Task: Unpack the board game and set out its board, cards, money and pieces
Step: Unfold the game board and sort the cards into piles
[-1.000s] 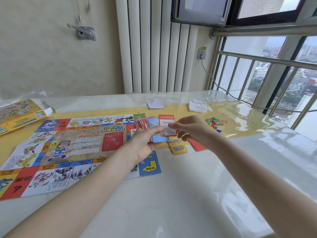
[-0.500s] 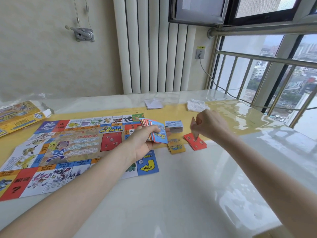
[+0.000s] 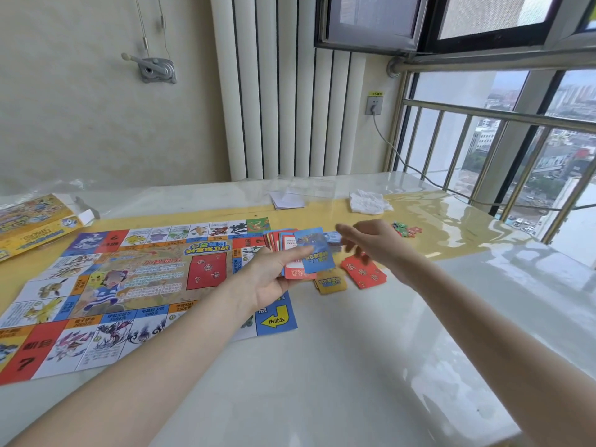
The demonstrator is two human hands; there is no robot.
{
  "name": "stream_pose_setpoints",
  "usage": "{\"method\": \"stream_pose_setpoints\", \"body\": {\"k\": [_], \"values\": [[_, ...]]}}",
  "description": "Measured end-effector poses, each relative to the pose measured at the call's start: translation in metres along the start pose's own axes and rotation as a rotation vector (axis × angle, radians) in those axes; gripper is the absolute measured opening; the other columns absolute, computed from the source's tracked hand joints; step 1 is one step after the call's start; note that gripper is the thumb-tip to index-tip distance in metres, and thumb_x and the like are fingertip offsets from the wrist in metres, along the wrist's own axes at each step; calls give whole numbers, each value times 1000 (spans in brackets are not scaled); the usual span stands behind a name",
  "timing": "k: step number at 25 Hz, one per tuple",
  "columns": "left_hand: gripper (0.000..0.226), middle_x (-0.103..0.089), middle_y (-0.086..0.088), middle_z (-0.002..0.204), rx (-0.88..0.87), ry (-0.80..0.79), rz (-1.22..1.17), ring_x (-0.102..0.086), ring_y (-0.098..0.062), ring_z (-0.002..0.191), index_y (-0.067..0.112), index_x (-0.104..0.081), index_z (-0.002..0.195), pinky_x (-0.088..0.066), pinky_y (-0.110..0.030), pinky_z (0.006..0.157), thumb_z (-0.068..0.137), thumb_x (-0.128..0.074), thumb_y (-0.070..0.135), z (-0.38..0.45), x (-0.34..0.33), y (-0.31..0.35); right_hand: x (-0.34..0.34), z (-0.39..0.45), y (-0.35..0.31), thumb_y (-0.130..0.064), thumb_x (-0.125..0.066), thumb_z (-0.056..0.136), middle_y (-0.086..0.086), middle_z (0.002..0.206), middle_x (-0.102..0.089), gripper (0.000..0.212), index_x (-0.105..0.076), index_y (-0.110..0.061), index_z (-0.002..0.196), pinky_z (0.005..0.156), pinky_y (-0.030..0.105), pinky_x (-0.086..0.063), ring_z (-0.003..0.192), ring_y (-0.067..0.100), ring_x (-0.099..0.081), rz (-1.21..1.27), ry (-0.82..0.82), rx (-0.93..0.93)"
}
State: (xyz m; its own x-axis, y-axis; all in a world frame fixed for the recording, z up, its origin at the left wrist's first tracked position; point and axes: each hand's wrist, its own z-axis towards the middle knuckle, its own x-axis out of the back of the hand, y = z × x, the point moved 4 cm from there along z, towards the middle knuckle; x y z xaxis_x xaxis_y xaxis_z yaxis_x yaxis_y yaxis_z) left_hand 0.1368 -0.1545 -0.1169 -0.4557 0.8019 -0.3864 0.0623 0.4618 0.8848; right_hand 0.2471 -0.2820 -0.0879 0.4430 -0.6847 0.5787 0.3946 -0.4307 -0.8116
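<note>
Now the left hand (image 3: 274, 279) grips a fanned stack of red and blue cards (image 3: 300, 253) above the flat paper board (image 3: 129, 279); the right hand (image 3: 374, 243), loosely spread and blurred, seemingly empty, hovers over the red pile (image 3: 364, 272) on the glossy bench (image 3: 354, 366). Sorting cards; next likely needs pinching the top card.

Daylight is coming in through a tall window (image 3: 503, 150) with a metal railing (image 3: 483, 146) on the right, reflecting off the glossy pale table (image 3: 354, 366). A cream wall (image 3: 80, 117) is standing behind, bearing a metal crank bracket (image 3: 154, 68), a white ribbed panel (image 3: 283, 108) and a wall socket (image 3: 374, 105) with a cable trailing down
</note>
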Motion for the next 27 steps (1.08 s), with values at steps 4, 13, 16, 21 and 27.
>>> {"method": "stream_pose_setpoints", "body": {"k": [4,13,16,21,27], "values": [[6,-73,-11,74,29,-104,-30,-71,-19,63,6,-64,87,-56,-37,67,87,-58,8,-4,-4,4,-16,-9,-11,-20,-71,80,10,64,-51,28,-62,6,84,43,17,-33,48,12,-40,270,-146,-25],[20,-71,-6,66,-7,-8,2,-69,-15,56,7,-56,94,-57,-30,55,83,-58,-9,-4,15,7,-6,-10,-6,-13,-61,86,-4,45,-43,12,-64,-2,82,36,16,-22,37,6,-30,553,-105,-78],[34,-67,-10,77,-9,89,-53,-67,-14,50,7,-50,108,-55,-24,46,81,-61,-9,0,21,7,-5,-11,-17,-3,-46,92,8,74,-71,20,-66,-1,92,54,18,-50,60,12,-65,833,-158,-24],[21,-67,-1,55,-68,142,-34,-65,-12,50,12,-55,80,-52,-21,48,82,-60,-8,0,22,11,-6,-9,-20,-17,-50,92,13,78,-70,25,-68,-3,85,61,22,-52,63,17,-62,358,57,75],[14,-70,2,62,-102,20,45,-66,-10,60,14,-62,84,-54,-22,58,81,-64,1,-6,9,15,-25,-14,-24,-40,-53,88,3,83,-71,34,-70,-11,87,70,28,-52,76,20,-66,250,-105,66]]}}
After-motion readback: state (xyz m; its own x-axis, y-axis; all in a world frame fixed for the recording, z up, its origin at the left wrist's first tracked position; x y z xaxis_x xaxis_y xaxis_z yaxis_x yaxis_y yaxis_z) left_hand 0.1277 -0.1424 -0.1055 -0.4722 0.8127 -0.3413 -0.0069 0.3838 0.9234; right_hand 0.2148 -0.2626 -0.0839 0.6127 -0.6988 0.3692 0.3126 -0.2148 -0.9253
